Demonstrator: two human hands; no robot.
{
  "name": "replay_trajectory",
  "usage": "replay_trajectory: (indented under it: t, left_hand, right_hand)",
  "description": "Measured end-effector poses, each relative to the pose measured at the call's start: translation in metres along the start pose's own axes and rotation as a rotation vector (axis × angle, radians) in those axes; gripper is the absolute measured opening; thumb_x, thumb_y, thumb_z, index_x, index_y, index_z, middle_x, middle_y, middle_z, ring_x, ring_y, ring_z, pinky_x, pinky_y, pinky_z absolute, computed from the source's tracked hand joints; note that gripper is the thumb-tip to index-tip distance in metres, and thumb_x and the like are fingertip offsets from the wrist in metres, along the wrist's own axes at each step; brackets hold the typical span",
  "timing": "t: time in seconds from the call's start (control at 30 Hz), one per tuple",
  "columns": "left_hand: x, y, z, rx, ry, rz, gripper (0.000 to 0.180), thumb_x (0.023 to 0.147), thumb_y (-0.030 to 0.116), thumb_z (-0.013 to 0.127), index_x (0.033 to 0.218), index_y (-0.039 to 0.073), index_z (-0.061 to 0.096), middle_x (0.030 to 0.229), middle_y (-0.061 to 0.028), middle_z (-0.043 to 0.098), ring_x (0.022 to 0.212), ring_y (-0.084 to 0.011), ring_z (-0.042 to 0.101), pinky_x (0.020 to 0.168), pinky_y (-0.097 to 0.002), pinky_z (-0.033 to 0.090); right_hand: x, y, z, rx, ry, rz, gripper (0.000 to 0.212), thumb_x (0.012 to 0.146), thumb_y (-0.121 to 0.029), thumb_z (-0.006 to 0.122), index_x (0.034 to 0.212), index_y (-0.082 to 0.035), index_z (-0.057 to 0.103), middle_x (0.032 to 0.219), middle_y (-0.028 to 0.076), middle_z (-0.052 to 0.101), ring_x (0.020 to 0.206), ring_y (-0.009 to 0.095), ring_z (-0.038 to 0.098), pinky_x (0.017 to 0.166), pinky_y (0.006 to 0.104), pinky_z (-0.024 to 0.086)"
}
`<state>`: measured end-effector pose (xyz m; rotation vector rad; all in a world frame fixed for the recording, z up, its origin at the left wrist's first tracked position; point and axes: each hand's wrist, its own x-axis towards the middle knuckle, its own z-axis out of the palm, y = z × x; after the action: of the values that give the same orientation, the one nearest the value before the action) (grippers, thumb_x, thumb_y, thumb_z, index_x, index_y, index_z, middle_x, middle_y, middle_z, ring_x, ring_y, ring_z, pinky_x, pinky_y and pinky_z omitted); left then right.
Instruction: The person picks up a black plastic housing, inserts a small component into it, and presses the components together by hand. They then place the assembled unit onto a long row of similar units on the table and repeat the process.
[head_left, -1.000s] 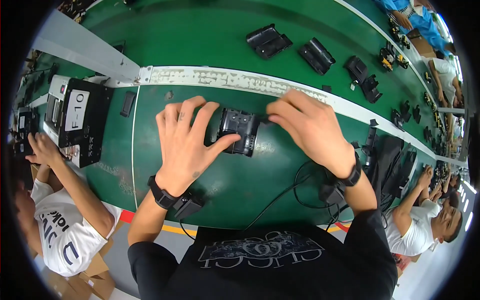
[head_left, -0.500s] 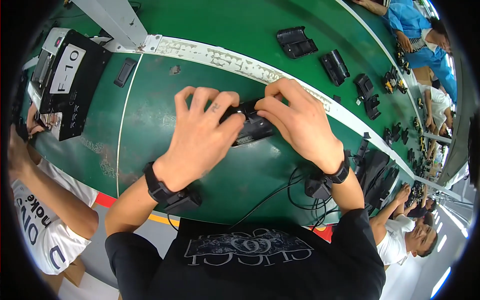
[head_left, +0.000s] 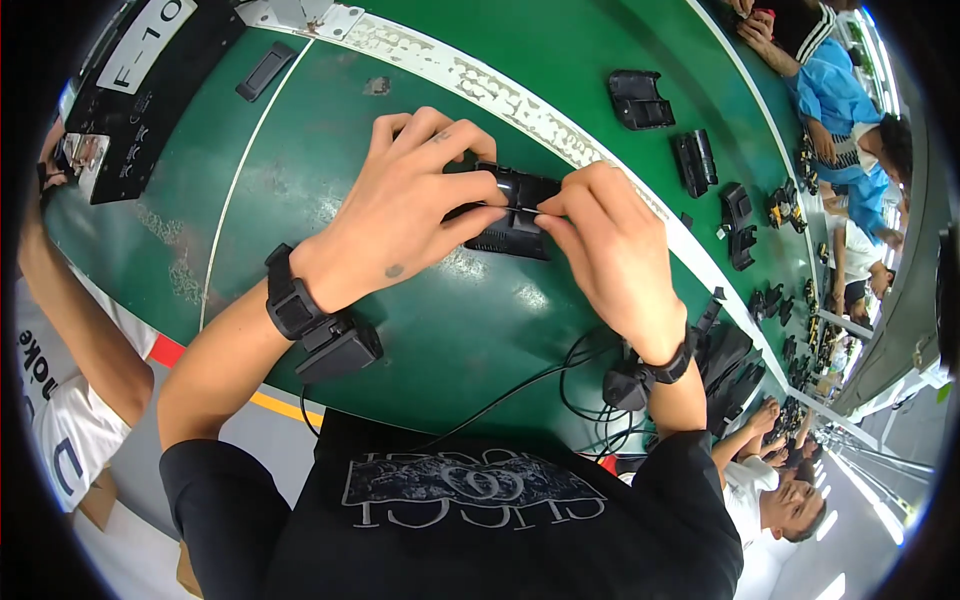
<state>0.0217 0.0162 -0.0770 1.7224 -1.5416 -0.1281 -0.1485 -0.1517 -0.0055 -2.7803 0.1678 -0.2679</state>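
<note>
You have the green worktop [head_left: 420,390] before you, with a cardboard box [head_left: 98,500] past its near edge at lower left, contents out of sight. Your left hand [head_left: 405,195] and right hand [head_left: 618,250] have closed in on each other since half a second ago, thumb and finger of each nearly together, seemingly pinching a thin strip's two ends. The curved black housing [head_left: 512,241] lies beneath them on the worktop; the thin strip [head_left: 522,209] now shows across it, so the work seems centred there
</note>
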Motion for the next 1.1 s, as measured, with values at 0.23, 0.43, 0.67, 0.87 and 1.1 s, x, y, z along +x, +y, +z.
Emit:
replay_trajectory:
  t: [0.23,0.43,0.67,0.87,1.1]
  left_hand:
    - [-0.003,-0.004,0.003,-0.004,-0.011,-0.015,0.008,0.088,0.020,0.081,0.091,0.015,0.076,0.113,0.0021,0.062,0.109,-0.0242,0.054,0.101,-0.0463,0.038]
    - [-0.001,-0.011,-0.002,0.004,0.005,-0.010,0.010,0.084,0.016,0.084,0.090,0.014,0.077,0.114,0.0017,0.064,0.105,-0.0233,0.055,0.098,-0.0413,0.039]
    - [-0.006,-0.018,0.000,0.002,0.023,0.001,0.008,0.088,0.022,0.082,0.091,0.015,0.079,0.112,0.0026,0.066,0.102,-0.0223,0.056,0.096,-0.0399,0.040]
    - [-0.012,-0.025,0.001,0.056,-0.013,-0.021,0.009,0.091,0.025,0.078,0.092,0.016,0.081,0.107,0.0017,0.068,0.103,-0.0232,0.057,0.097,-0.0404,0.040]
    - [0.000,-0.054,0.000,-0.021,0.022,0.088,0.017,0.090,0.026,0.080,0.099,0.012,0.082,0.108,-0.0024,0.071,0.108,-0.0266,0.064,0.099,-0.0413,0.047]
  right_hand:
    - [0.014,-0.003,0.000,-0.117,-0.175,-0.095,0.021,0.083,-0.005,0.079,0.095,-0.003,0.062,0.094,0.011,0.056,0.088,0.034,0.059,0.075,0.0450,0.051]
    - [0.037,0.002,-0.007,0.013,-0.341,-0.134,0.020,0.086,-0.005,0.075,0.096,-0.002,0.058,0.094,0.014,0.054,0.091,0.038,0.056,0.079,0.0470,0.049]
    - [0.033,-0.002,-0.001,-0.014,-0.293,-0.157,0.020,0.087,-0.006,0.074,0.096,-0.001,0.057,0.093,0.015,0.053,0.091,0.040,0.056,0.080,0.0493,0.048]
    - [0.039,0.003,0.015,-0.105,-0.341,-0.256,0.022,0.085,-0.007,0.077,0.098,-0.002,0.060,0.093,0.016,0.061,0.096,0.041,0.063,0.081,0.0500,0.052]
    - [0.059,-0.022,0.024,-0.432,-0.370,0.012,0.020,0.086,-0.013,0.081,0.103,-0.006,0.071,0.095,0.014,0.072,0.097,0.037,0.070,0.080,0.0490,0.056]
